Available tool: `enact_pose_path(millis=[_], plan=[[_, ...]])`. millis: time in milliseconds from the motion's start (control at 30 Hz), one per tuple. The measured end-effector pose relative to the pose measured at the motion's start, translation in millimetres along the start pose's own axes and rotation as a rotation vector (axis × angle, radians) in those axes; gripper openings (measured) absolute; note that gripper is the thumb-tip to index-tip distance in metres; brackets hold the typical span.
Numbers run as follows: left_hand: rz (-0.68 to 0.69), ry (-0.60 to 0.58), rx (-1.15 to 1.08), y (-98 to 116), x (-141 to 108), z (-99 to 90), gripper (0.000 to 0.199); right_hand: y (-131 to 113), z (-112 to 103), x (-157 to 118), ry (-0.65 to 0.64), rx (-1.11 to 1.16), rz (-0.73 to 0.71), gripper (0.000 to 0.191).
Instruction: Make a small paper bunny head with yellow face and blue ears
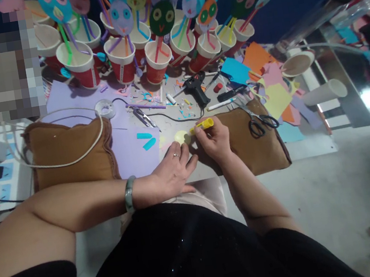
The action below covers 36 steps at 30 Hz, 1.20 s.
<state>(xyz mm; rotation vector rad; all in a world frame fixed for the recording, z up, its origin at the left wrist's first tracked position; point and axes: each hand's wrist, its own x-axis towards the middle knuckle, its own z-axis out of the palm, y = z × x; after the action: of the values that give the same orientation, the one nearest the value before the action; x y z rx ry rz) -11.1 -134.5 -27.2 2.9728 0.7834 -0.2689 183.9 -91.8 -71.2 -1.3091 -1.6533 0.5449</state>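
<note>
My right hand (213, 139) is closed around a yellow marker (205, 125), its lower end near a pale yellow paper piece (181, 136) on the table. My left hand (175, 172) lies flat with fingers stretched out, the fingertips at the near edge of that yellow piece. Two blue paper strips (146, 141) rest to the left on a lilac sheet (135, 160). Beyond my hands lie a black glue gun (196, 89) and a pair of pliers (144, 117). Black-handled scissors (258, 120) are on the brown cushion to the right.
Brown cushions lie at left (71, 152) and right (249, 147). Red and white paper cups (123, 64) with rabbit-like paper figures stand along the back. A white cable (83, 160) loops over the left cushion, beside power strips (5, 157). Coloured paper scraps (275, 98) are piled at right.
</note>
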Motion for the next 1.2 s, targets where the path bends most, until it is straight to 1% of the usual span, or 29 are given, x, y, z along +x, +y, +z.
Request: enact_pose_path(millis=[100,233,300,400,467,567,700,767,833,933,967,1000,1067,1200], plan=[[0.002,0.004,-0.016,-0.4,0.3,-0.3,0.096,0.4,-1.7,-0.9,-0.062,-0.102,-0.055,0.016],[-0.008,0.046,-0.018,-0.6,0.8,3.5,0.095,3.0,-3.1,-0.7,-0.069,-0.145,-0.088,0.014],[-0.013,0.057,-0.023,-0.7,1.2,4.8,0.095,3.6,-3.4,-0.9,-0.100,-0.157,-0.113,0.013],[-0.034,0.044,-0.049,-0.9,1.6,4.5,0.095,4.1,-3.4,-1.2,-0.171,-0.189,-0.131,0.013],[-0.043,0.022,-0.062,-1.1,1.6,3.4,0.095,4.7,-3.1,-1.0,-0.195,-0.211,-0.130,0.014],[-0.035,-0.007,-0.066,-1.6,1.4,1.3,0.095,6.2,-2.7,-0.6,-0.169,-0.199,-0.097,0.015],[-0.024,-0.036,-0.058,-2.5,1.1,-1.3,0.093,6.9,-3.3,-1.8,-0.055,-0.059,0.032,0.021],[-0.021,-0.039,-0.052,-2.9,0.7,-2.2,0.093,5.7,-4.1,-2.6,-0.035,-0.033,0.033,0.021],[-0.020,-0.026,-0.052,-3.0,0.2,-2.7,0.092,3.3,-4.6,-2.9,-0.079,-0.073,-0.015,0.019],[-0.027,-0.012,-0.056,-2.9,0.0,-2.3,0.093,-0.1,-4.0,-1.6,-0.203,-0.152,-0.079,0.015],[-0.030,-0.014,-0.057,-2.8,0.2,-1.9,0.094,-0.6,-3.5,-0.9,-0.223,-0.171,-0.086,0.015],[-0.033,-0.018,-0.058,-2.8,0.5,-1.5,0.094,-0.7,-2.9,-0.3,-0.224,-0.186,-0.089,0.014],[-0.034,-0.026,-0.064,-2.8,1.2,-0.5,0.095,0.6,-2.0,0.3,-0.180,-0.195,-0.074,0.015],[-0.034,-0.041,-0.081,-2.6,1.9,1.6,0.095,5.0,-2.4,-0.8,-0.046,-0.075,0.043,0.021]])
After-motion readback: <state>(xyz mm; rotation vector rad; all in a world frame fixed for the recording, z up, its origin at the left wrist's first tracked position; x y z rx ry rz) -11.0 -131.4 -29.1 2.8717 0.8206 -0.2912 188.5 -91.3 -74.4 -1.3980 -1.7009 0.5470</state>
